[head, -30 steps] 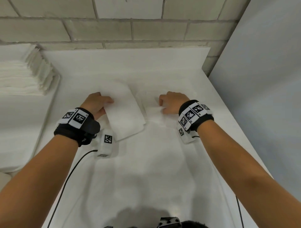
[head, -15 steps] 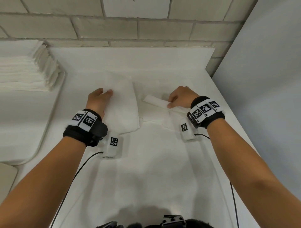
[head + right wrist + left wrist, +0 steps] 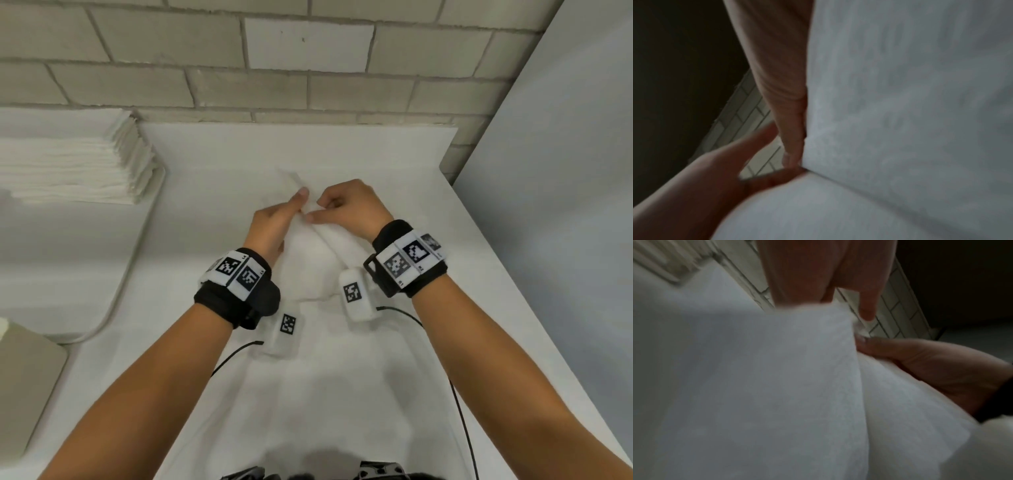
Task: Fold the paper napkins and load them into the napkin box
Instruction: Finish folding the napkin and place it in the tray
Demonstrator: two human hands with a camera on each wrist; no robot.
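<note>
A white paper napkin (image 3: 308, 270) lies in the middle of the white table, its two halves raised and brought together into a ridge. My left hand (image 3: 279, 219) holds the left half near its far edge, thumb on top. My right hand (image 3: 342, 209) pinches the right half's far corner between thumb and forefinger. The two hands almost touch. In the left wrist view the napkin (image 3: 777, 386) drapes in front of my left fingers (image 3: 797, 275). In the right wrist view my thumb and forefinger meet on the napkin (image 3: 900, 113) at its corner. No napkin box is clearly recognisable.
A tall stack of flat napkins (image 3: 68, 164) sits on a white tray (image 3: 137, 246) at the far left. A beige block (image 3: 24, 383) shows at the lower left edge. A brick wall runs behind the table and a grey panel (image 3: 565, 205) stands on the right.
The hands were apart, each on one side of the napkin. They have moved inward and met at the centre, bringing the two halves up together.
</note>
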